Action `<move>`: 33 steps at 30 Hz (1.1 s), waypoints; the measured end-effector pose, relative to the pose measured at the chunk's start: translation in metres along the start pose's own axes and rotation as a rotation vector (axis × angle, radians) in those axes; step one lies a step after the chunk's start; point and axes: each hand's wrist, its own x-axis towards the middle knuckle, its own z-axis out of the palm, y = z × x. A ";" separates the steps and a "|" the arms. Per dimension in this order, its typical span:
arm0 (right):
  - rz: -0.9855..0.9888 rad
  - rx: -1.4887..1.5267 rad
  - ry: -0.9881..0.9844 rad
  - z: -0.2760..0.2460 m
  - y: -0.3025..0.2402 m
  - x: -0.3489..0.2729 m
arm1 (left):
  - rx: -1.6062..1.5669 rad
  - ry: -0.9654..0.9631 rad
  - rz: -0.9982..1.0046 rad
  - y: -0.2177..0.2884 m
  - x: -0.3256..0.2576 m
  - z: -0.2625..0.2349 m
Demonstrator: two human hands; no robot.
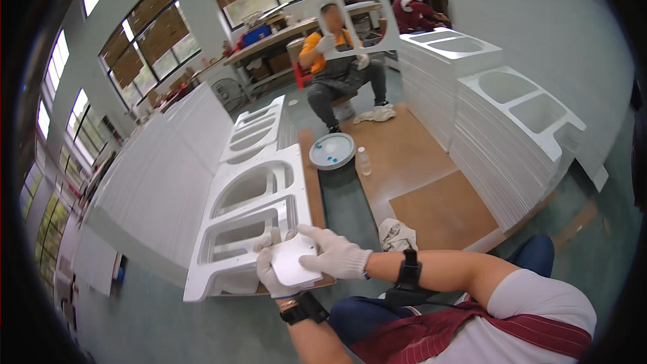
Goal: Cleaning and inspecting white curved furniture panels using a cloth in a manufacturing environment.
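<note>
Both my hands wear white knit gloves. They meet around a smooth white plate (291,264) with rounded corners, held low in front of me. My left hand (267,271) grips its left edge, fingers partly behind it. From the other side my right hand (339,253) closes on it, thumb lying across the front face and fingers along the top. Just beyond stands a stack of white panels (304,197) with large rounded cut-outs; the plate overlaps its near end in the view.
Brown board (438,209) covers the floor ahead, with a crumpled cloth (397,236), a clear bottle (364,162) and a pale round lid (331,151) nearby. More stacked panels (502,155) rise at the right. A seated co-worker (344,67) across from me holds a cut-out panel (367,13).
</note>
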 end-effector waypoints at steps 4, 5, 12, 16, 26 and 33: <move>0.091 0.005 -0.042 -0.021 0.019 0.022 | 0.235 0.149 -0.129 -0.002 0.023 0.011; 0.085 0.040 -0.076 -0.026 0.022 0.022 | 0.293 0.135 -0.138 0.004 0.028 0.001; 0.327 0.247 -0.175 -0.055 0.105 -0.026 | 0.447 0.367 -0.276 0.058 0.053 -0.079; 0.590 0.199 -0.104 -0.092 0.142 -0.077 | 0.575 0.545 -0.272 0.073 0.062 -0.111; 0.721 0.481 0.385 -0.141 0.198 -0.176 | 2.019 0.305 -0.111 0.067 0.049 0.008; 0.616 0.516 0.407 -0.158 0.187 -0.193 | 2.563 0.054 -0.483 -0.008 0.060 0.025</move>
